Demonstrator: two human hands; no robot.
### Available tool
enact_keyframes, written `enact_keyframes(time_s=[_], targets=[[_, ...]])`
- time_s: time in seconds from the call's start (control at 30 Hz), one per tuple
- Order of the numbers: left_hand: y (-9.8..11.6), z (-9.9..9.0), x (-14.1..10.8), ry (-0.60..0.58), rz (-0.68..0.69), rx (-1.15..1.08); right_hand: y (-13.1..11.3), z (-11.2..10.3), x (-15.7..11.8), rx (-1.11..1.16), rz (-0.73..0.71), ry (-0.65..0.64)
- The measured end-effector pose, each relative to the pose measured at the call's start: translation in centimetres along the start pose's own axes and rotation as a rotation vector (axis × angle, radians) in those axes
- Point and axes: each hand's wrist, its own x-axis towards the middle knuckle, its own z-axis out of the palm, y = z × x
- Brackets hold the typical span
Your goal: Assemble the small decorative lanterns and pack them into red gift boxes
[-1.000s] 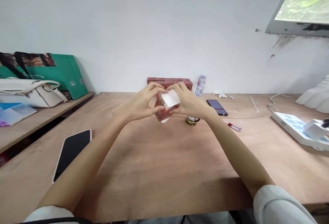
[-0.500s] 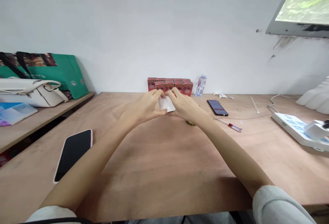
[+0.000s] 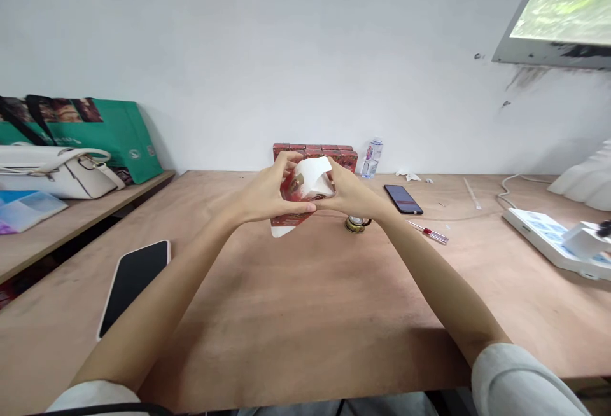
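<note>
Both hands grip a small red printed cardboard box (image 3: 311, 182) above the middle of the table. White flaps stand open at its top, and another flap with a white edge hangs toward me at the lower left. My left hand (image 3: 265, 194) is closed on the box's left side, its thumb along the near face. My right hand (image 3: 351, 190) is closed on the right side, fingers mostly hidden behind it. Below my right wrist sits a small round gold-and-dark object (image 3: 354, 225), partly covered. Behind the hands, several red boxes (image 3: 346, 159) stand stacked against the wall.
A clear bottle (image 3: 372, 158), a dark phone (image 3: 403, 199) and a red-handled screwdriver (image 3: 432, 234) lie or stand to the right, with a white power strip (image 3: 548, 238) farther right. At left are another phone (image 3: 136, 282), a white handbag (image 3: 57, 171) and a green bag (image 3: 126, 133).
The box in my hands has turned, so its red printed side and raised white flaps now show, where only a white face showed before. My hands have spread slightly apart around it.
</note>
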Motion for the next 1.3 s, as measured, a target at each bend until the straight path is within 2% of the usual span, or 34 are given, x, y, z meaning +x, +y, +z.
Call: enact_keyframes(time_s=[0.1, 0.2, 0.33, 0.4, 0.73, 0.87, 1.07, 1.17, 1.3], targets=[[-0.4, -1.1, 0.3, -0.124, -0.136, -0.022, -0.4, -0.1, 0.0, 0.132, 0.005, -0.006], [-0.9, -1.9, 0.5, -0.232, -0.188, -0.046, -0.6, -0.2, -0.1, 0.219, 0.01, -0.013], [-1.2, -1.9, 0.6, -0.23, -0.283, -0.251, -0.4, -0.3, 0.0, 0.234, -0.004, 0.029], [-1.2, -1.8, 0.7, -0.234, -0.317, -0.271, -0.1, -0.5, 0.0, 0.233, -0.006, 0.042], [-1.1, -2.1, 0.6, -0.415, -0.207, -0.067, 0.0, -0.4, 0.1, 0.372, -0.047, 0.041], [-1.1, -2.3, 0.5, -0.432, -0.181, -0.097, -0.4, -0.7, -0.1, 0.219, -0.138, 0.071], [-1.4, -2.6, 0.4, -0.476, -0.166, -0.115, -0.3, -1.5, -0.3, -0.043, -0.324, 0.021], [-1.1, -2.5, 0.4, -0.435, -0.173, -0.101, -0.1, -2.0, -0.4, -0.271, -0.35, 0.146], [-0.6, -2.2, 0.4, -0.288, -0.181, -0.052, -0.1, -2.2, -0.4, -0.515, -0.299, 0.329]])
